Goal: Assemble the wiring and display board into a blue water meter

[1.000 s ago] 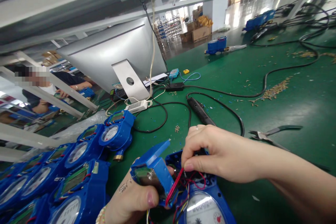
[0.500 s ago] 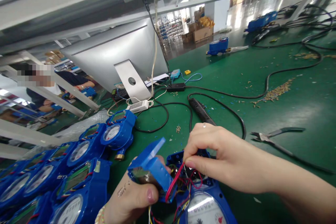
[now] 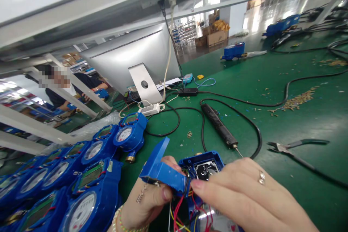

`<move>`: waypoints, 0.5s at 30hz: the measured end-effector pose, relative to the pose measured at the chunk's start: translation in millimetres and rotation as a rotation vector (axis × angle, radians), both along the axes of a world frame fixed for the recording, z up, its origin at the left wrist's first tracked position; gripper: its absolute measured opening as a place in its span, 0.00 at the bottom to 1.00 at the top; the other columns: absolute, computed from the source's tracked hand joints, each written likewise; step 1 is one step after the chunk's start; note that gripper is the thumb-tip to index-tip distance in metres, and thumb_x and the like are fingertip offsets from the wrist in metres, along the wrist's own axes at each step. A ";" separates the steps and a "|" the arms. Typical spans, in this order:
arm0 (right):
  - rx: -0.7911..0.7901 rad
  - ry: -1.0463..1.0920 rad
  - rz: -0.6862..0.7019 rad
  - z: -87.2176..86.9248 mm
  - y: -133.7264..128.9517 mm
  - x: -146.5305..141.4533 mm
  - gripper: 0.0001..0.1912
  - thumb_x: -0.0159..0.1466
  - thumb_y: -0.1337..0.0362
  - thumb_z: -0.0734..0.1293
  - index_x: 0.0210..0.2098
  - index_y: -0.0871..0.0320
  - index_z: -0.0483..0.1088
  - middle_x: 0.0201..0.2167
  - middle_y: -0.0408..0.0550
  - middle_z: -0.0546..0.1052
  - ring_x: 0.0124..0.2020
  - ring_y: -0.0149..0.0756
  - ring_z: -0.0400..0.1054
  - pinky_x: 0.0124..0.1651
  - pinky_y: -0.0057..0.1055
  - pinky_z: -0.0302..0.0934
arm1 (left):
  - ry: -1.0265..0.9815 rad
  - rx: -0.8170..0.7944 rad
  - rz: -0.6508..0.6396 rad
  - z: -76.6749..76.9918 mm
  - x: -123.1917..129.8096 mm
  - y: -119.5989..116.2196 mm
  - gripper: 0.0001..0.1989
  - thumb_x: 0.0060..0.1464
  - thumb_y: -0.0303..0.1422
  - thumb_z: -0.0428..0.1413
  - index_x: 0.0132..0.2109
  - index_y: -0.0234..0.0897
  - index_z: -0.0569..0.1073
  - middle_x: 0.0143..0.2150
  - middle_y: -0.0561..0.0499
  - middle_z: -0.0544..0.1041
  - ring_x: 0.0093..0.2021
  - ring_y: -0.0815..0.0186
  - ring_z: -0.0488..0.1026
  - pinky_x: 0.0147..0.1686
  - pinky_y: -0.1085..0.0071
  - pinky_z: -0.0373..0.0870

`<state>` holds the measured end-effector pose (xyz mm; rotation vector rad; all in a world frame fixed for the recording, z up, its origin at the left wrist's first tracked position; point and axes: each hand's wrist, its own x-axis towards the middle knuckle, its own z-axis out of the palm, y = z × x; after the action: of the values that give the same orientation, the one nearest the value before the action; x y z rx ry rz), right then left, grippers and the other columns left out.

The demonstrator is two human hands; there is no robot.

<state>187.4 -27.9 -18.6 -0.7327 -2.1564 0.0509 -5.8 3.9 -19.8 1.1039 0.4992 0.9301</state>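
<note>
My left hand (image 3: 152,197) is closed around a blue plastic housing (image 3: 163,174) with a raised flap, tilted above a blue water meter (image 3: 201,158). Red, yellow, white and black wires (image 3: 178,212) hang from the housing over the meter's dial, partly hidden by my hands. The meter's upper compartment is uncovered, with black parts inside. My right hand (image 3: 244,195) reaches across the meter with its fingers stretched out. Its index fingertip touches the housing's edge by the dark wires; the thumb is mostly hidden.
Several assembled blue water meters (image 3: 81,210) stand at left. Beyond the hands lie a black corded screwdriver (image 3: 219,125) and loose screws (image 3: 299,98). Cutting pliers (image 3: 285,148) lie at right. A monitor (image 3: 130,58) and cables stand behind; a person (image 3: 78,87) works across the bench.
My right hand has let go of the red wires and moved to the housing's edge, fingers extended. The housing has turned in my left hand, and the red wires now hang down. The view has shifted.
</note>
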 end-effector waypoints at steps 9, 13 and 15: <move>0.036 0.031 -0.047 -3.4 1.4 -0.8 0.23 0.87 0.55 0.67 0.38 0.64 0.71 0.27 0.49 0.60 0.26 0.43 0.62 0.30 0.22 0.66 | -0.022 0.013 -0.033 -3.6 6.2 -3.9 0.12 0.51 0.32 0.60 0.45 0.42 0.74 0.40 0.51 0.66 0.38 0.72 0.66 0.41 0.77 0.62; 0.031 0.051 -0.062 -4.0 0.4 -1.3 0.23 0.86 0.54 0.67 0.38 0.64 0.72 0.27 0.50 0.61 0.25 0.44 0.62 0.30 0.22 0.67 | 0.021 0.027 -0.038 -6.1 6.9 -3.5 0.12 0.51 0.35 0.61 0.44 0.42 0.75 0.41 0.50 0.66 0.41 0.70 0.65 0.41 0.75 0.61; 0.030 0.059 -0.068 -3.4 -0.1 -0.8 0.22 0.86 0.54 0.68 0.39 0.64 0.72 0.27 0.50 0.61 0.25 0.44 0.62 0.30 0.22 0.67 | 0.059 0.033 -0.031 -5.0 7.1 -2.7 0.12 0.51 0.36 0.61 0.43 0.42 0.76 0.43 0.49 0.67 0.42 0.68 0.65 0.44 0.73 0.61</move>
<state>186.6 -28.1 -22.0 -0.7778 -2.0702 0.0047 1.3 1.3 -24.8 1.1684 0.5153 0.8827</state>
